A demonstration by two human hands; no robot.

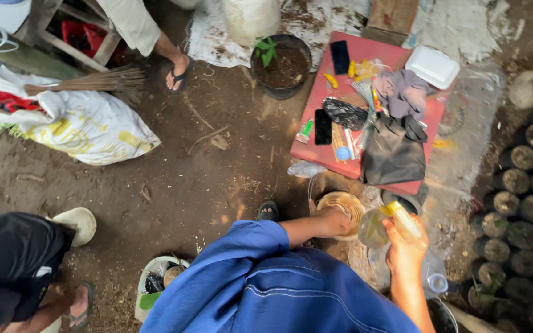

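A small clear plastic bottle with a yellow cap [385, 223] is held low over the dirt floor, tilted, its capped end pointing up and to the right. The right hand [407, 246] is wrapped around it, fingers curled closed on its upper part. Just to the left of the bottle sits a round shallow bowl of pale yellowish material [343, 211], and the left hand [331, 222] rests on its near rim, fingers bent over the edge; whether they actually clamp the rim or only lie on it is hard to tell from this angle. The blue sleeve [260, 246] of the left arm reaches in from below.

Beyond the bowl lies a flat red board [365, 52] on the ground, crowded with a black pouch [393, 154], two dark phones, a grey cloth, a white lidded box [433, 65] and small yellow bits. Beside the board stands a black pot of soil with a green seedling [280, 65]. Rows of dark soil-filled nursery bags [522, 197] fill the right edge. At the left are a white printed sack [88, 126] with a twig broom [88, 81] on it, and other people's sandalled feet at top and bottom left.
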